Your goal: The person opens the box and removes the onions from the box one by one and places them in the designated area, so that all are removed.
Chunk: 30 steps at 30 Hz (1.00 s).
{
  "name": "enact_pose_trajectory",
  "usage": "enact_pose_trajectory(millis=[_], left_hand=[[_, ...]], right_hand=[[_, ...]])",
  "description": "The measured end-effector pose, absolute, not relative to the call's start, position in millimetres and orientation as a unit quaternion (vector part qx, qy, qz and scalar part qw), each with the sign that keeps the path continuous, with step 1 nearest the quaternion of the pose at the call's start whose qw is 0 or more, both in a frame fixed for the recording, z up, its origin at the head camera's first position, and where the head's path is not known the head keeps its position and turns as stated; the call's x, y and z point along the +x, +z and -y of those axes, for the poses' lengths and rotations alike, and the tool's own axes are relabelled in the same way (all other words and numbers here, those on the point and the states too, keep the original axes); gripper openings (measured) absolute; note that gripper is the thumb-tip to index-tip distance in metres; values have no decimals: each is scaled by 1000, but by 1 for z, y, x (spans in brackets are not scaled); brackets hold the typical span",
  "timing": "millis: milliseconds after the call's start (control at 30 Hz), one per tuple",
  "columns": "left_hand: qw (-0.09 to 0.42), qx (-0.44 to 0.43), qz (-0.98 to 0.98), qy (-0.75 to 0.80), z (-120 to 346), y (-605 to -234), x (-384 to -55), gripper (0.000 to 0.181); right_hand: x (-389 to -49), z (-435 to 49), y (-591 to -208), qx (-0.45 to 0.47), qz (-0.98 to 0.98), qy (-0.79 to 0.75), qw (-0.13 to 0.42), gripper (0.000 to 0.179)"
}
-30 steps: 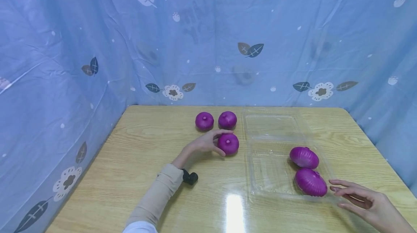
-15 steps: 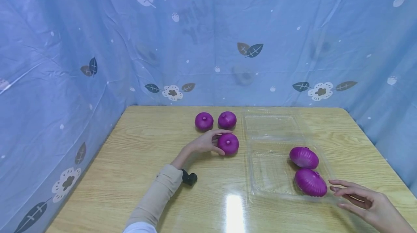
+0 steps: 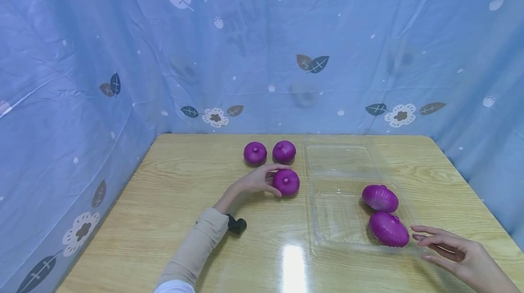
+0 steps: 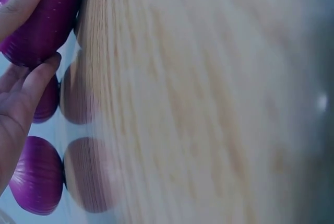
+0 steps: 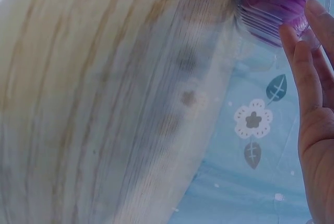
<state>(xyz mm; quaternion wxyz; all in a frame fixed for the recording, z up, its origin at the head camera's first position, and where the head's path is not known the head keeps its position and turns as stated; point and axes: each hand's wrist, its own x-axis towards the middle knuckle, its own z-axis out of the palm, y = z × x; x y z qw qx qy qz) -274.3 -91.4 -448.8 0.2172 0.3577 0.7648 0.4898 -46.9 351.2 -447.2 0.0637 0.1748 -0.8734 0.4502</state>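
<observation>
Left-back onion (image 3: 255,153) is lying at 10 o'clock from the front onion (image 3: 286,184); middle-back onion (image 3: 284,152) at 12. Left hand (image 3: 259,179) is pinching the front onion, apparently resting on the table (image 3: 176,165). Clear tray (image 3: 333,222), at 3 to 4 o'clock, is holding the upper onion (image 3: 380,198) and lower onion (image 3: 388,230). Tally: two in, three remaining outside. Right hand (image 3: 454,253) is hanging loosely spread at the tray's 4 o'clock; contact uncertain. Sleeve (image 3: 196,243) is hiding part of a black object (image 3: 238,226); tray edges are blurring.
</observation>
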Motion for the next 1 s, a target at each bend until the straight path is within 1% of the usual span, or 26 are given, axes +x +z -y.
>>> enact_pose_trajectory(millis=[233, 567, 800, 1000], left_hand=[[204, 370, -776, 469, 90, -446, -272, 78], [184, 375, -792, 444, 91, -446, -266, 78], [150, 403, -793, 432, 91, -450, -266, 77], [156, 405, -788, 437, 89, -449, -268, 80]], right_hand=[[-49, -350, -446, 173, 875, 446, 69, 28], [-50, -354, -453, 208, 849, 480, 70, 35], [-49, -353, -453, 191, 873, 443, 70, 33], [-48, -355, -454, 181, 881, 430, 78, 32]])
